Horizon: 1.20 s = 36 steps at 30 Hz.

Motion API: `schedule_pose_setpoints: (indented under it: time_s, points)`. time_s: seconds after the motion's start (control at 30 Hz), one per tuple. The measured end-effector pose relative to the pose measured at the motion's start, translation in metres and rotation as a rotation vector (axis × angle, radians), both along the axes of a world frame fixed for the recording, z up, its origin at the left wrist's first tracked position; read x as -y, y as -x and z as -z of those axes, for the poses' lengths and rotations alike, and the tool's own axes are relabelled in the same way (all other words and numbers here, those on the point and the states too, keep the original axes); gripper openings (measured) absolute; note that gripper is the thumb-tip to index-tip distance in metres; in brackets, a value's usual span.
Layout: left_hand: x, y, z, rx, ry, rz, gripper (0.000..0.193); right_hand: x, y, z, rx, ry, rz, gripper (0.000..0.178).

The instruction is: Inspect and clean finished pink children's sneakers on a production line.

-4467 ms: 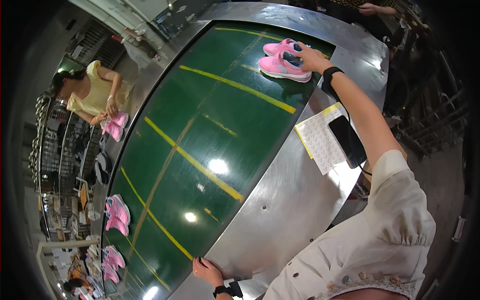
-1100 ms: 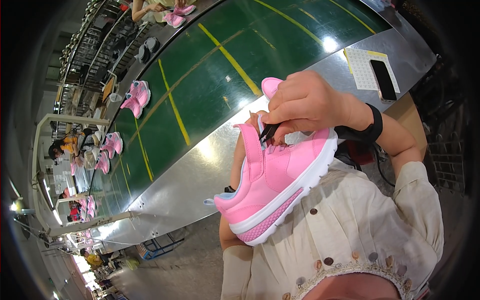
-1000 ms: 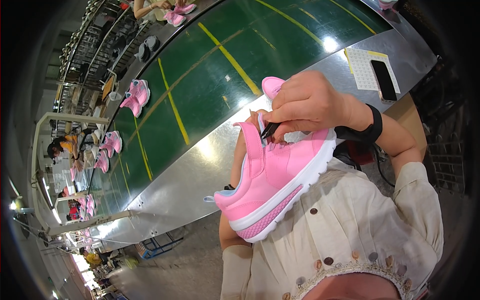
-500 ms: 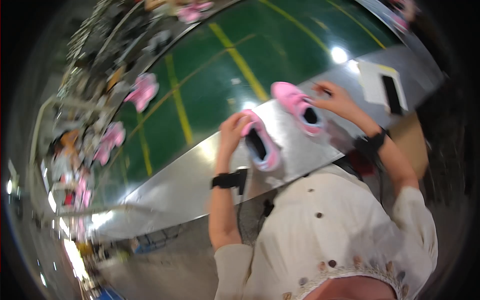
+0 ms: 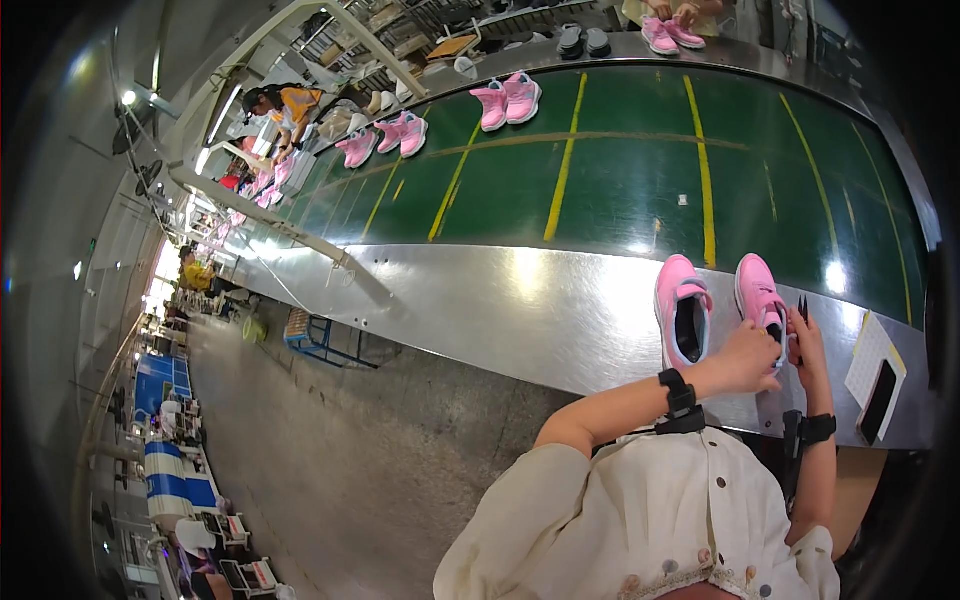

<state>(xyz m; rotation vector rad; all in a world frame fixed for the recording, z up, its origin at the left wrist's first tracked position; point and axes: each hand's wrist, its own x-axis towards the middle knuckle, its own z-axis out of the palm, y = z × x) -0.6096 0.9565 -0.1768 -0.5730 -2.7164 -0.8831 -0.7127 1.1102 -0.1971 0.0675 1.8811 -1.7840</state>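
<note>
Two pink sneakers stand side by side on the metal ledge in front of me, toes pointing away. My left hand (image 5: 748, 358) reaches across to the right sneaker (image 5: 759, 287) and grips it near its opening, with the fingers partly hidden. Beside that shoe's right side, my right hand (image 5: 808, 345) is closed round a slim dark pointed tool (image 5: 803, 308) that sticks up past the fingers. No hand touches the left sneaker (image 5: 675, 290), whose dark inside shows.
Beyond the metal ledge (image 5: 480, 300) runs a green conveyor belt (image 5: 630, 170) with yellow lines, carrying pink shoe pairs (image 5: 505, 102). A white sheet (image 5: 872, 352) and a black phone (image 5: 878, 402) lie at right. Another person's hands (image 5: 672, 14) handle pink shoes across the belt.
My left hand has gone from the left sneaker to the right one. My right hand has come back beside that shoe's opening. The view has swung left.
</note>
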Motion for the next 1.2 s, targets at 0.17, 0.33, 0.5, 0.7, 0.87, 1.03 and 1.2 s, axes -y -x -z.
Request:
schedule_pose_setpoints:
  time_s: [0.17,0.33,0.5,0.7,0.87,1.03,1.2]
  points:
    - [-0.016,0.011,0.025,0.223,-0.014,0.032,0.032,-0.003,0.008,0.002,-0.026,0.031,-0.090,0.027]
    - [-0.016,-0.002,0.020,0.219,0.061,0.063,0.031,0.006,0.000,-0.009,-0.065,-0.138,-0.147,0.028]
    - [-0.014,-0.006,0.015,0.167,0.032,0.085,0.031,-0.003,0.011,0.011,0.049,-0.047,-0.156,0.027]
    - [-0.014,0.001,0.027,0.176,0.062,0.058,0.032,0.013,0.019,-0.008,0.020,0.217,0.096,0.016]
    - [-0.027,0.007,0.007,0.230,0.107,0.178,0.031,0.044,0.058,-0.003,-0.798,0.059,-0.142,0.009]
    - [-0.030,0.011,0.017,-0.050,0.053,0.031,0.027,0.071,0.014,-0.061,-0.349,-0.107,-0.489,0.012]
    - [-0.028,0.027,0.009,-0.455,0.259,-0.008,0.016,0.039,0.065,-0.004,-0.405,0.098,-0.393,0.024]
